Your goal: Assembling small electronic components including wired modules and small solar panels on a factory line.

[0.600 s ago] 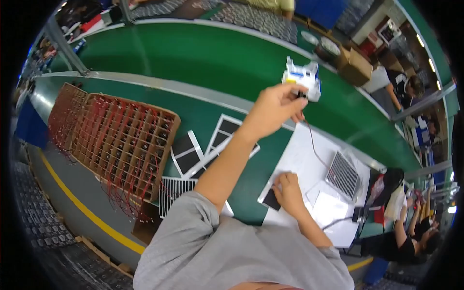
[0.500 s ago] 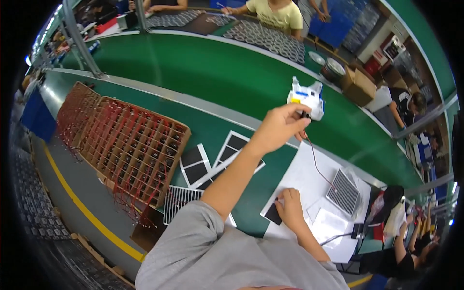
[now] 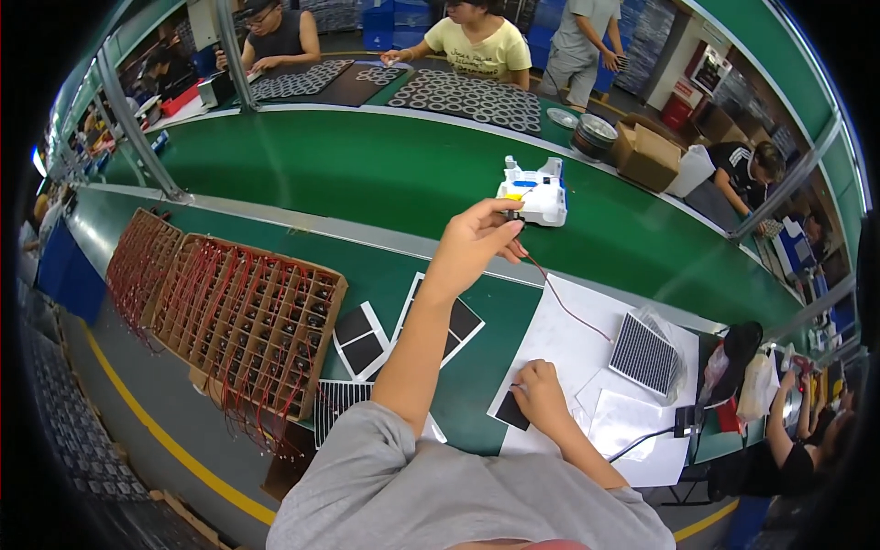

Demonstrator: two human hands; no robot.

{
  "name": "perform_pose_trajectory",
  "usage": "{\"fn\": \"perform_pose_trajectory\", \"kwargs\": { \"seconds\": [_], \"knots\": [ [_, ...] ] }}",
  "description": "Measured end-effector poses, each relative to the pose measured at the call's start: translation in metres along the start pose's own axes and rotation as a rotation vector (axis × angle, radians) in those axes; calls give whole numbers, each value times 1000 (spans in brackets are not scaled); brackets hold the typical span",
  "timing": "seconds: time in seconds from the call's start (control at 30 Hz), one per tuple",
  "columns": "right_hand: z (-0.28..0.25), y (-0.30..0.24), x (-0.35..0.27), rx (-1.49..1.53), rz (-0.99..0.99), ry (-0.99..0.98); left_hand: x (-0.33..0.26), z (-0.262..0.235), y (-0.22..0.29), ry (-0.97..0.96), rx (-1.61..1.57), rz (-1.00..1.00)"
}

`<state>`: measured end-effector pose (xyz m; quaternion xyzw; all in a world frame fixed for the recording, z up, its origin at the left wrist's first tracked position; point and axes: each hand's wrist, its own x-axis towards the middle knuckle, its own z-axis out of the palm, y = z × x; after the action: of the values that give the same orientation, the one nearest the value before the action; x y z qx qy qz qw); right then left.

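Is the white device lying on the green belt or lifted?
Lifted: the left hand holds the white device above the green belt, its red wire hanging.

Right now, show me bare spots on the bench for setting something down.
Bare: the green belt left of the white device, and the white sheet between the red wire and the right hand. Crowded: the cardboard grid tray and dark panels beside it.

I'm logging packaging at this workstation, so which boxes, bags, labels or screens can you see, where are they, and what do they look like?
Divided cardboard tray: left of the left hand, brown, full of red wires.
Open cardboard box: far side of the green belt, brown.
Plastic bags: right table edge, one dark, others clear or pale.
No screens or readable labels visible.
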<state>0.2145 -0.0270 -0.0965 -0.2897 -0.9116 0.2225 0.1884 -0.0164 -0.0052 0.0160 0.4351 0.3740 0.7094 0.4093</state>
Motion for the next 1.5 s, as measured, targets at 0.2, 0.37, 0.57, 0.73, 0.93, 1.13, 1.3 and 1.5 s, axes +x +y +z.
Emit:
{"fn": "perform_pose_trajectory", "kwargs": {
  "seconds": [0.2, 0.37, 0.57, 0.73, 0.93, 1.13, 1.3, 1.5],
  "knots": [
    [5, 0, -6, 11, -21, 24, -7, 11, -2, -40, 3, -10],
    [18, 9, -12, -90, -28, 110, -8, 15, -5, -81, -4, -36],
    [18, 14, -6, -35, 59, 171, -4, 16, -4, -66, 2, -54],
    [-21, 25, 35, 434, 163, 29, -3, 16, -7, -141, 13, -146],
    [-86, 12, 102, 871, -26, 211, -1, 12, -25, -246, -56, -300],
    [-90, -6, 100, 1154, -19, 201, 6, 19, -34, -194, -326, -528],
    [-91, -4, 108, 1178, 32, 209, 8, 20, -41, -235, -377, -569],
    [-85, 2, 112, 1215, 107, 194, 6, 30, -41, -267, -342, -530]
  ]
}}
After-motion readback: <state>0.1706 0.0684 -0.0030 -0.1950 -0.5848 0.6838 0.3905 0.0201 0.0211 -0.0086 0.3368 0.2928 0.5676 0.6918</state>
